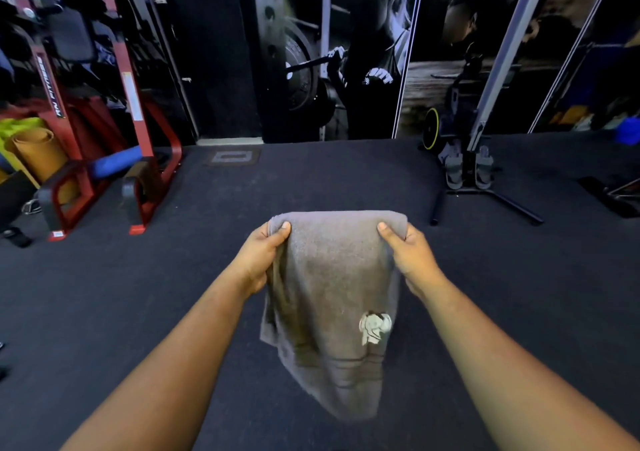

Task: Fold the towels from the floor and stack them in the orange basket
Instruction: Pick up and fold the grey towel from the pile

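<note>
Head view: a person is holding a grey terry towel with a small pale embroidered emblem and woven bands near its lower end (332, 298) up in the air over the dark carpeted floor (121, 295). The left hand (261, 260) is pinching the towel's upper left corner, thumb over the front, and the right hand (410, 258) is pinching the upper right corner the same way; each grip is pressed together on the cloth. The towel is hanging doubled over its top fold, its lower end clear of the floor, so one fold looks made and at least one more is probably to come.

The orange basket is not showing here, and no other towels are lying in sight, so how many are left I cannot tell. A red steel gym frame (138, 139) is standing at the floor's far left edge, a rowing machine (467, 160) at the far right, both well apart from the towel and not in the way.
</note>
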`<action>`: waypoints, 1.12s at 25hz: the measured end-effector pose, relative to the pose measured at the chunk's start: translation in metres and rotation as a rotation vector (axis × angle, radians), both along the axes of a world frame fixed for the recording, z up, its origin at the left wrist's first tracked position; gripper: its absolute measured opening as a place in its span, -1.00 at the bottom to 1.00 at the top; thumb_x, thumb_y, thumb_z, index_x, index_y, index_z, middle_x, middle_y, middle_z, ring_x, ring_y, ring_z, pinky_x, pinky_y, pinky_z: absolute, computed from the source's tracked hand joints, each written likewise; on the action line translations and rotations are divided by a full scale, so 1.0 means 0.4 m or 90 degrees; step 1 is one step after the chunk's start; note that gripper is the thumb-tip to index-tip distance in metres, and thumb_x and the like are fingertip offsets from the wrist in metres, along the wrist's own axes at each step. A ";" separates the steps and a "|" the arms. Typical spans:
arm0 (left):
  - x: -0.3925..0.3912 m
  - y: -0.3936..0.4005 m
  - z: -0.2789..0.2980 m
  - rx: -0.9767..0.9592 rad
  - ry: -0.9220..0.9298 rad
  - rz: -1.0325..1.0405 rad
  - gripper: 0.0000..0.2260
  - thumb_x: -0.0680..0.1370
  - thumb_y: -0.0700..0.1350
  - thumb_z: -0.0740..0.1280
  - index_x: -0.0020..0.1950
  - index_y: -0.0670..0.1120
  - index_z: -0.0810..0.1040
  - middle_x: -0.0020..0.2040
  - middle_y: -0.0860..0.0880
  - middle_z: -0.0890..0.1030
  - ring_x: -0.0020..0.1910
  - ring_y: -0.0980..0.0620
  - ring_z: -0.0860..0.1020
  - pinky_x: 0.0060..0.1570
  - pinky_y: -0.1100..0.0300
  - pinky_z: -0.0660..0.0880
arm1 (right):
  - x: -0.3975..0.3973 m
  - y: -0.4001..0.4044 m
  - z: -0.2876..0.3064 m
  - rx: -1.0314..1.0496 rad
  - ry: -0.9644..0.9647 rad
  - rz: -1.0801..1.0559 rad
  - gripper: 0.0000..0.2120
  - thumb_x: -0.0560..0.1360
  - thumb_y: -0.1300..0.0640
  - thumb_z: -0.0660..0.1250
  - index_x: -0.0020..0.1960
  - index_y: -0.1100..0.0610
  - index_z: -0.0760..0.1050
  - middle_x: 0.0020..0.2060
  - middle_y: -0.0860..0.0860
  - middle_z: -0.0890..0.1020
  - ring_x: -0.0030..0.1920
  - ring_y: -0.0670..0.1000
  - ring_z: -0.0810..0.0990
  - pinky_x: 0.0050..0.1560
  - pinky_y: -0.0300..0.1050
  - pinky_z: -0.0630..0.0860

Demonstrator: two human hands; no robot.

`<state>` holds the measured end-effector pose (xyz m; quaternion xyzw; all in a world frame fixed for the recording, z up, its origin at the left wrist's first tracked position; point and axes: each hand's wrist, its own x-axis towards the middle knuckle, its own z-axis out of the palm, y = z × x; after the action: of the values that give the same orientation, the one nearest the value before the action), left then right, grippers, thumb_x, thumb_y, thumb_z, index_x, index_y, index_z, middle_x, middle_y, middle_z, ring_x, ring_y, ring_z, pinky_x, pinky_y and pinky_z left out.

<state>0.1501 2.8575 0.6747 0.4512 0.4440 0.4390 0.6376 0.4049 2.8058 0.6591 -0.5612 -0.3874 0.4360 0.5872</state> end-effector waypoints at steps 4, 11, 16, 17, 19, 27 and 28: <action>-0.017 0.004 0.024 0.004 -0.006 -0.024 -0.72 0.66 0.05 0.28 0.20 -0.12 0.61 0.05 -0.10 0.72 0.06 -0.09 0.68 0.05 0.00 0.62 | 0.019 0.029 0.111 0.043 0.172 0.007 -0.81 0.61 0.02 0.36 0.08 0.14 0.61 -0.08 0.06 0.75 -0.05 0.01 0.74 -0.01 0.00 0.65; -0.008 0.014 -0.009 0.015 0.083 -0.014 -0.69 0.64 -0.02 0.37 0.21 -0.24 0.60 0.08 -0.25 0.70 0.07 -0.19 0.67 0.13 -0.16 0.59 | 0.043 -0.038 -0.051 -0.143 -0.027 0.169 -0.51 0.33 0.00 0.63 0.16 0.22 0.65 0.04 0.13 0.74 0.12 0.12 0.71 0.28 0.10 0.57; -0.029 0.041 -0.027 0.021 0.261 -0.076 -0.47 0.38 -0.05 0.63 0.26 -0.19 0.55 0.12 -0.14 0.70 0.16 -0.10 0.66 0.23 -0.05 0.59 | 0.052 0.003 -0.060 -0.182 -0.029 -0.071 -0.52 0.35 -0.03 0.63 0.11 0.22 0.58 -0.04 0.12 0.72 -0.01 0.13 0.71 -0.07 -0.04 0.64; -0.022 0.039 -0.027 0.013 0.272 -0.042 -0.37 0.35 -0.02 0.65 0.31 -0.16 0.48 0.16 -0.11 0.66 0.19 -0.10 0.63 0.25 -0.01 0.56 | 0.055 0.007 -0.060 -0.199 -0.057 -0.096 -0.45 0.35 -0.07 0.63 0.15 0.21 0.52 0.00 0.08 0.67 0.01 0.08 0.68 -0.06 -0.05 0.62; -0.002 0.028 -0.018 0.007 0.261 0.028 -0.28 0.43 -0.10 0.61 0.46 -0.08 0.28 0.26 -0.05 0.50 0.24 -0.05 0.52 0.24 0.09 0.47 | 0.066 0.006 -0.060 -0.184 -0.049 -0.095 -0.39 0.39 0.01 0.61 0.28 0.13 0.37 0.08 0.04 0.57 0.10 0.03 0.60 0.10 -0.05 0.57; -0.025 0.073 -0.039 0.250 0.624 -0.178 -0.29 0.42 -0.18 0.58 0.51 0.07 0.39 0.40 -0.04 0.49 0.36 -0.06 0.49 0.34 0.01 0.48 | 0.100 -0.023 -0.036 -0.149 -0.548 0.159 -0.42 0.40 0.34 0.48 0.33 -0.02 0.41 0.13 0.00 0.51 -0.12 -0.06 0.54 -0.25 -0.30 0.44; -0.018 0.074 -0.037 0.305 0.700 -0.177 -0.41 0.45 -0.14 0.56 0.44 0.08 0.47 0.34 -0.03 0.56 0.30 -0.06 0.54 0.28 0.03 0.51 | 0.096 -0.019 -0.036 -0.144 -0.611 0.144 -0.46 0.41 0.32 0.45 0.31 -0.03 0.45 0.12 -0.03 0.51 -0.06 -0.03 0.53 -0.19 -0.23 0.43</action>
<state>0.1427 2.8870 0.6599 0.7959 0.5340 0.1418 0.2475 0.4433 2.7983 0.6449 -0.7131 -0.6221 0.2293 0.2277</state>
